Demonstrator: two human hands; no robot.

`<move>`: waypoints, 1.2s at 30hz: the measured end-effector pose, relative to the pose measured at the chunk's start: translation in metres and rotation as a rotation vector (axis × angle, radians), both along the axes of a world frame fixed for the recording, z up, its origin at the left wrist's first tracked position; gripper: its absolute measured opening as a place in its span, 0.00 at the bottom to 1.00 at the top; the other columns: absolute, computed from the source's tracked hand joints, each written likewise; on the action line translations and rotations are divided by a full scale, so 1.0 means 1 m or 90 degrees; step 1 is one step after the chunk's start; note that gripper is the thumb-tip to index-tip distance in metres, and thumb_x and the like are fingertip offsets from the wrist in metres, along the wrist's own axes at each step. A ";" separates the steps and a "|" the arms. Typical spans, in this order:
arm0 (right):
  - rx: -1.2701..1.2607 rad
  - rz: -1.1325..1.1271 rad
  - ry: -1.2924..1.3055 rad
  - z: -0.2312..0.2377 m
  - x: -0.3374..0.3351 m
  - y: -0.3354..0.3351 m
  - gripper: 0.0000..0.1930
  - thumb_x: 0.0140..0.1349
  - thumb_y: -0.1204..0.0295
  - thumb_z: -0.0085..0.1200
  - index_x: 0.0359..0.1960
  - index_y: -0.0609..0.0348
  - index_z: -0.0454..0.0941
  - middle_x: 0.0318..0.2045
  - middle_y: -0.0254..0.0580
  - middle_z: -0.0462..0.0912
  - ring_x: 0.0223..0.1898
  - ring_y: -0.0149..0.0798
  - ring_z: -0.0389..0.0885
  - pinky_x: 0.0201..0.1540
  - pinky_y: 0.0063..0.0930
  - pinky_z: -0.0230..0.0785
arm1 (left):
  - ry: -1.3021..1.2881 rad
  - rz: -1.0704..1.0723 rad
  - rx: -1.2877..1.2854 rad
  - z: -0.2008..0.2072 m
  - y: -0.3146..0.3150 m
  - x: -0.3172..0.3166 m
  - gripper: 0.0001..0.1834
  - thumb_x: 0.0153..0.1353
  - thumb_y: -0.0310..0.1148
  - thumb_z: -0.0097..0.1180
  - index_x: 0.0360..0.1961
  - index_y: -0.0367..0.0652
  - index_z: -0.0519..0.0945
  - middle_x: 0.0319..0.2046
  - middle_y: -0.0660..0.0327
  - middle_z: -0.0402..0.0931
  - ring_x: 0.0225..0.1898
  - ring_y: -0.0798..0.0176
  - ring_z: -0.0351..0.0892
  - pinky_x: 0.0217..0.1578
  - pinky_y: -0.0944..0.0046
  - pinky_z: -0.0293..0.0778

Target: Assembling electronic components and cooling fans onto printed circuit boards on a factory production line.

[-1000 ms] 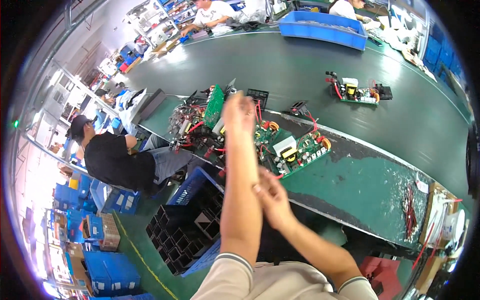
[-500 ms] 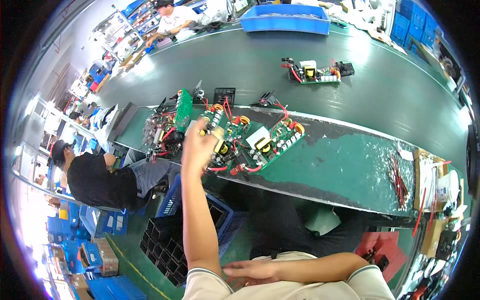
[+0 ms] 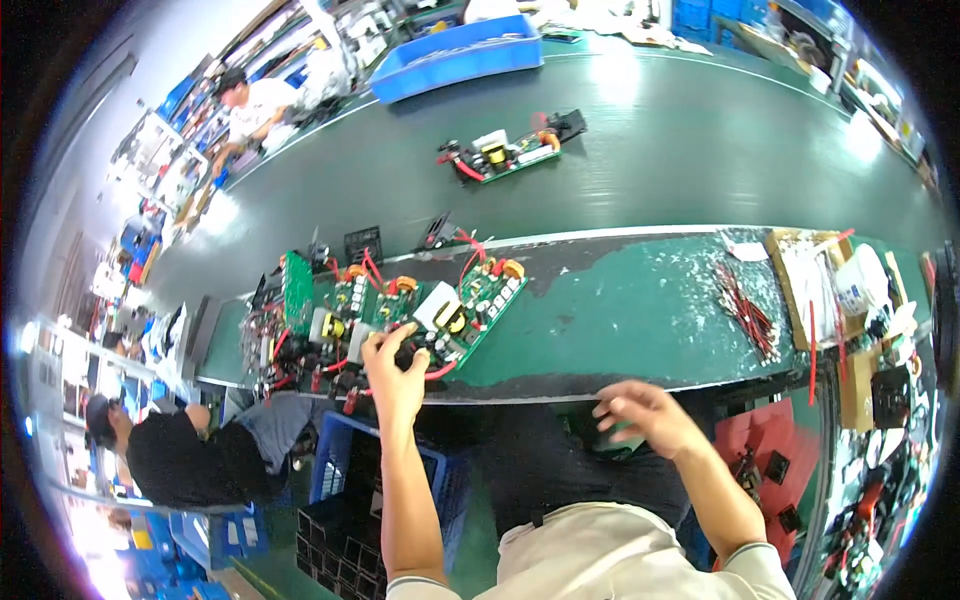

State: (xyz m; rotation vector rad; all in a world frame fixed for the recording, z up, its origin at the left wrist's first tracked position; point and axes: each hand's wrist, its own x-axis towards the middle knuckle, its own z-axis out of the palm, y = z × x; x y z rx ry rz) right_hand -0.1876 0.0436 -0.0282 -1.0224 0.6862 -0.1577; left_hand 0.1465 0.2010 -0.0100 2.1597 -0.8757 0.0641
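Observation:
My left hand [image 3: 396,378] is at the near end of the rightmost green circuit board [image 3: 480,320], thumb and fingers around its black end parts. This board carries a yellow-wrapped transformer, a white block, a copper-coloured ring coil and red wires. Crowded to its left are several similar boards, one green board [image 3: 297,292] standing on edge. My right hand [image 3: 650,418] hangs over my lap just off the table's front edge, fingers apart and slightly bent, with nothing in it.
Another circuit board [image 3: 508,152] lies on the dark green belt [image 3: 680,150], near a blue bin [image 3: 458,62]. Red wires [image 3: 745,312] and a cardboard box [image 3: 790,290] are at the table's right. Below left stands a blue crate [image 3: 335,455]; a person [image 3: 190,455] sits beyond it.
My left hand has come down from above the boards to the rightmost one. The right hand has moved from my waist out to the table's edge. The view has shifted right.

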 end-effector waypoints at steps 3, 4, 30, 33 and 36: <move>0.004 -0.129 -0.049 -0.006 -0.022 -0.024 0.17 0.70 0.64 0.51 0.55 0.62 0.73 0.46 0.44 0.81 0.44 0.35 0.81 0.45 0.29 0.78 | 0.007 -0.067 -0.064 0.041 -0.009 -0.022 0.23 0.44 0.19 0.65 0.45 0.42 0.83 0.44 0.58 0.72 0.49 0.58 0.72 0.55 0.62 0.66; 0.022 -0.159 -0.050 -0.010 -0.022 -0.031 0.19 0.71 0.63 0.50 0.56 0.63 0.72 0.48 0.45 0.80 0.47 0.38 0.80 0.50 0.32 0.75 | 0.019 -0.098 -0.083 0.049 -0.014 -0.026 0.22 0.44 0.18 0.65 0.45 0.41 0.83 0.44 0.58 0.72 0.50 0.58 0.73 0.55 0.63 0.66; 0.034 -0.383 -0.154 -0.019 -0.010 -0.115 0.19 0.70 0.65 0.50 0.55 0.67 0.70 0.50 0.54 0.80 0.51 0.46 0.81 0.54 0.35 0.76 | 0.918 -0.724 0.043 0.017 0.026 -0.157 0.21 0.58 0.40 0.62 0.49 0.38 0.78 0.51 0.50 0.73 0.50 0.56 0.73 0.51 0.59 0.69; -0.010 -0.330 -0.125 -0.017 -0.010 -0.115 0.19 0.69 0.67 0.52 0.56 0.67 0.70 0.51 0.53 0.80 0.51 0.46 0.80 0.54 0.36 0.76 | 0.987 -0.905 0.129 0.004 0.050 -0.189 0.25 0.56 0.38 0.66 0.52 0.39 0.78 0.54 0.49 0.73 0.52 0.54 0.73 0.53 0.58 0.70; -0.048 -0.355 -0.137 -0.012 -0.016 -0.109 0.20 0.67 0.71 0.55 0.58 0.66 0.69 0.52 0.50 0.79 0.53 0.45 0.79 0.57 0.38 0.74 | 0.554 -0.790 0.011 -0.010 0.059 -0.155 0.27 0.50 0.32 0.70 0.53 0.40 0.78 0.56 0.53 0.73 0.51 0.54 0.75 0.52 0.59 0.72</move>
